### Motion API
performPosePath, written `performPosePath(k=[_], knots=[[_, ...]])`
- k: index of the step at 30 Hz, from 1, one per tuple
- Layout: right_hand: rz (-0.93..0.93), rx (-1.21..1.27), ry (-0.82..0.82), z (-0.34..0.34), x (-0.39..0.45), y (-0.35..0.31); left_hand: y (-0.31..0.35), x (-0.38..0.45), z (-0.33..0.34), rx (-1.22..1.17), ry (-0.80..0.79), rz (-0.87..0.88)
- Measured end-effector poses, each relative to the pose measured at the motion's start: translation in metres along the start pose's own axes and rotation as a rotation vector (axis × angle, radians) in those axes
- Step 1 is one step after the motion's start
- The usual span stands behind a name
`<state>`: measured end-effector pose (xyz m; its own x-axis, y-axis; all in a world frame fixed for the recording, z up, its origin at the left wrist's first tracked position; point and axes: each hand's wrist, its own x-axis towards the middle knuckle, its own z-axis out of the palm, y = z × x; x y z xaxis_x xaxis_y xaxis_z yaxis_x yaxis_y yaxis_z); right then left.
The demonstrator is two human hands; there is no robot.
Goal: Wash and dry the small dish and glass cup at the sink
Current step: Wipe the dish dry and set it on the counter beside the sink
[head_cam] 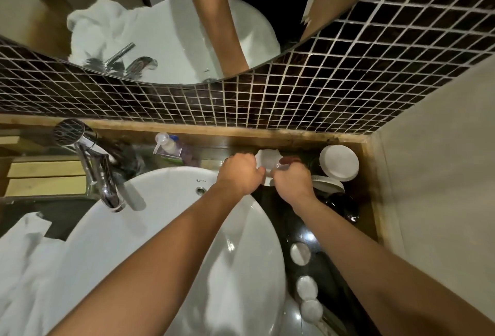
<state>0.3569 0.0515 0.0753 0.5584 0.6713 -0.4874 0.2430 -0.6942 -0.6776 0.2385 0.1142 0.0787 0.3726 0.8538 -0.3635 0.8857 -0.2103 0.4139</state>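
A white towel (29,260) lies at the far left, draped over the counter (316,231) beside the basin (171,228). The tap (107,182) hangs over the basin's left rim, and no water shows running. A small pump bottle (167,144) stands behind the basin against the wall.

Both hands are past the basin's back right edge, over the counter. The left hand (239,174) is curled, fingers closed on the near rim of the dish (267,160), a small white piece. The right hand (293,181) is also curled at the dish, and something clear seems to sit between its fingers, possibly the cup; I cannot tell what it grips. To the right stand a white lid (338,162) and a stack of plates (328,182), close by.

The risk is here: the corner is crowded and dim, so lifting the dish could knock the plates, and wet glass could slip onto the hard counter.
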Motion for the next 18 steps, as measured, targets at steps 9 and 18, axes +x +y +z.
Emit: performPosePath(k=[9,18], knots=[[0.008,0.008,0.022,0.0003,-0.0020,0.0021,0.0035,-0.0017,-0.0003,0.029,0.007,0.011],[0.006,0.042,-0.017,-0.0030,-0.0016,0.0018,0.0046,-0.0017,0.0012,0.101,-0.021,0.051]])
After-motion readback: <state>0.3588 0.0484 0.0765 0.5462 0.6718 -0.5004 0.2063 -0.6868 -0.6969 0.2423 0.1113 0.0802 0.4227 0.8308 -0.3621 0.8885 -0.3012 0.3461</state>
